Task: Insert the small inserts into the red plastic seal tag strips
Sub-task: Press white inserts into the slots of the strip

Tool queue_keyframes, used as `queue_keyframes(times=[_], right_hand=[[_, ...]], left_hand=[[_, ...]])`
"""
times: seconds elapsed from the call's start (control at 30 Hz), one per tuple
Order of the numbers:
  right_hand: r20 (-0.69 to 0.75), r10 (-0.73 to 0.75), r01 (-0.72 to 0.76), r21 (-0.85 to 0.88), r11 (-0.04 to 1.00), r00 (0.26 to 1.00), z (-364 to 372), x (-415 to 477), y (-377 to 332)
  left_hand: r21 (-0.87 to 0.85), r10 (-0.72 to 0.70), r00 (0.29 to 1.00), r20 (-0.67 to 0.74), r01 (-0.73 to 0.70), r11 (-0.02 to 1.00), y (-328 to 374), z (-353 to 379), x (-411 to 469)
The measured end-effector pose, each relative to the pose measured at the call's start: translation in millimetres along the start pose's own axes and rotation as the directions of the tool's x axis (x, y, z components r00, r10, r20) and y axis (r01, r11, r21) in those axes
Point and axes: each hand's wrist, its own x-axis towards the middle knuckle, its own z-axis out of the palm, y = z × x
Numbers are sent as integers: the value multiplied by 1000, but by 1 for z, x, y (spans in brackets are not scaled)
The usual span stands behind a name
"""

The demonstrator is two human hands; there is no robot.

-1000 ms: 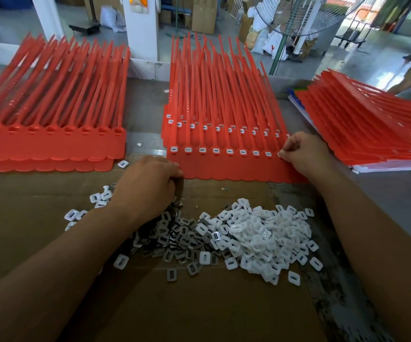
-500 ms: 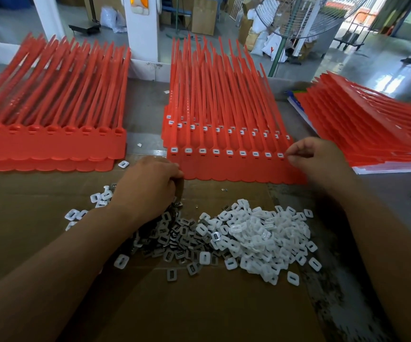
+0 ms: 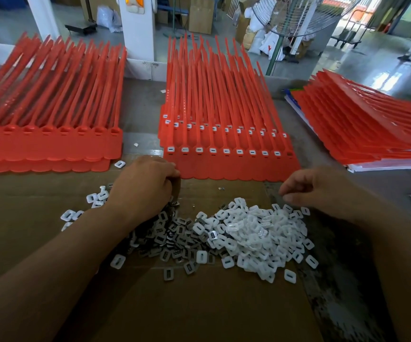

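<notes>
A middle stack of red seal tag strips [image 3: 234, 167] lies in front of me, tails pointing away. White inserts fill most slots of its front row; the rightmost slot [image 3: 289, 153] looks empty. On the cardboard lie a heap of white plastic inserts [image 3: 256, 233] and, to its left, a heap of dark metal inserts [image 3: 172, 236]. My left hand [image 3: 145, 188] rests knuckles up at the metal heap, fingers curled under round a dark clump of them. My right hand [image 3: 323, 188] hovers over the white heap's far right edge, fingers loosely bent, holding nothing.
Another stack of red strips [image 3: 51, 149] lies at the left with empty slots, and a fanned stack [image 3: 360, 124] lies at the right on papers. A brown cardboard sheet [image 3: 199, 304] covers the near table. A fan and a pillar stand beyond the far edge.
My right hand has left the right end of the strip's front row and come back toward me, over the white heap. My left hand has stayed put.
</notes>
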Motion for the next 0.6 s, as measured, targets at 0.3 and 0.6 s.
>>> queue_keyframes(times=[0.3,0.6], right_hand=[[9,132,-130,-116,985,991,1,1,8],[9,167,-164,-148,975,986,6,3,1]], left_hand=[[6,9,1000,-17,-9,1000,-2,1,1],[9,4,1000,-19,-4,1000,-2,1,1]])
